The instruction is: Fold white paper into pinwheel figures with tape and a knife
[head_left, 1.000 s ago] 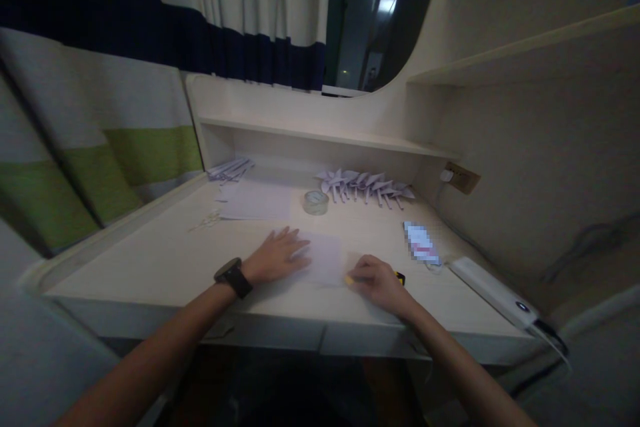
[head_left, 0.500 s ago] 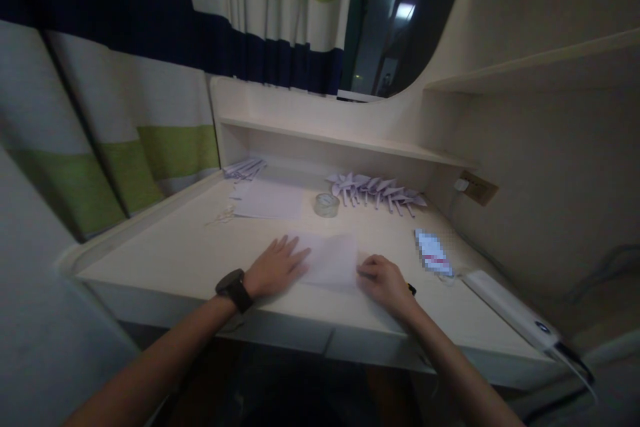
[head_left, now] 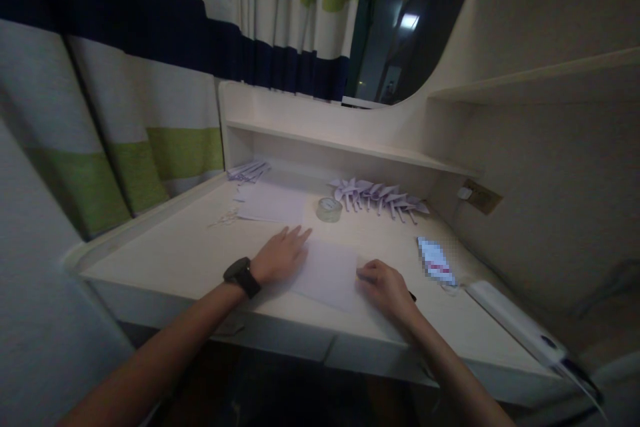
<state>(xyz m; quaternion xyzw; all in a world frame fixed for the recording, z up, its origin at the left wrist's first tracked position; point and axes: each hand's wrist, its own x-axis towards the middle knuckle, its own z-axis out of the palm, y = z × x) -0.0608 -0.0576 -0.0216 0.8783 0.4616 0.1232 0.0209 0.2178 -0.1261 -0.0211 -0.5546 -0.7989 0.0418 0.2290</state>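
A white sheet of paper (head_left: pixel 330 273) lies flat on the desk between my hands. My left hand (head_left: pixel 281 255), with a dark watch on its wrist, rests on the sheet's left side, fingers stretched out. Beside the right edge of the paper, my right hand (head_left: pixel 384 285) is closed around a slim dark tool (head_left: pixel 413 296). Only its black end shows past the back of the hand, so its kind is hidden. Just beyond the paper sits a roll of clear tape (head_left: pixel 329 209).
Paper pinwheels (head_left: pixel 377 197) lie in a row at the back. Further left are a stack of paper (head_left: pixel 273 200), rolled paper sticks (head_left: pixel 249 171) and small pale bits (head_left: pixel 225 217). A phone (head_left: pixel 436 260) and a white power strip (head_left: pixel 515 320) lie on the right.
The paper has turned slightly and its near edge has come closer to the desk's front. My left hand's fingers have swung to point further forward. My right hand keeps its grip.
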